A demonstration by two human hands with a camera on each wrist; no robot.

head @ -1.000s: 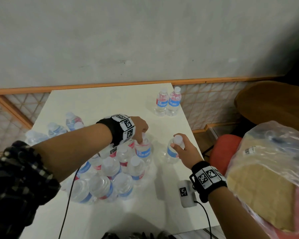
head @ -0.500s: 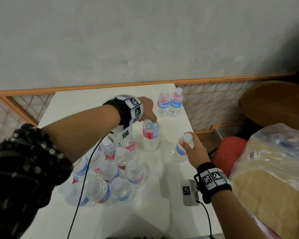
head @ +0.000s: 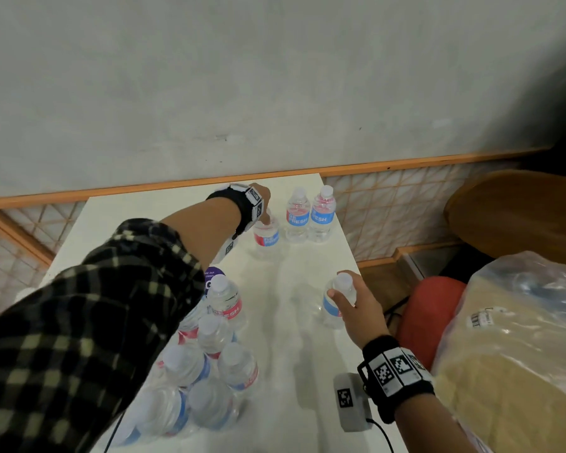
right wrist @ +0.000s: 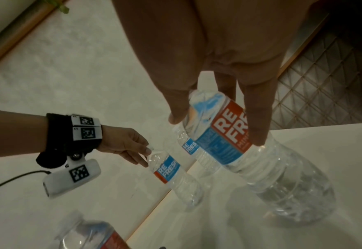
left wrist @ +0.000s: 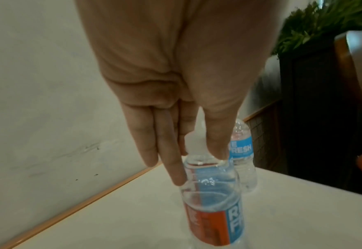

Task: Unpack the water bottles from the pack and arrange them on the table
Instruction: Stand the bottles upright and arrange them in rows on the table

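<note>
On the white table (head: 291, 338), my left hand (head: 265, 214) reaches to the far side and pinches the neck of a clear water bottle (head: 267, 238) with a red and blue label. That bottle stands upright just left of two standing bottles (head: 309, 217). In the left wrist view my left hand (left wrist: 199, 161) has fingers and thumb round the held bottle's (left wrist: 212, 193) cap. My right hand (head: 343, 289) grips another bottle (head: 334, 305) by its top near the right edge. The right wrist view shows my right hand (right wrist: 216, 128) around this bottle (right wrist: 229, 134). The opened pack (head: 209, 354) holds several bottles at the near left.
A large clear plastic bag (head: 520, 338) with tan contents bulges at the right, beside a red object (head: 428, 305) and a brown round top (head: 520, 210). A grey wall and an orange-framed lattice (head: 389, 204) close the far side. A plant (left wrist: 325, 21) stands beyond the table.
My left hand lifted a bottle out of the pack and carried it away from me to the two far bottles. My right hand kept holding its bottle near the right edge.
</note>
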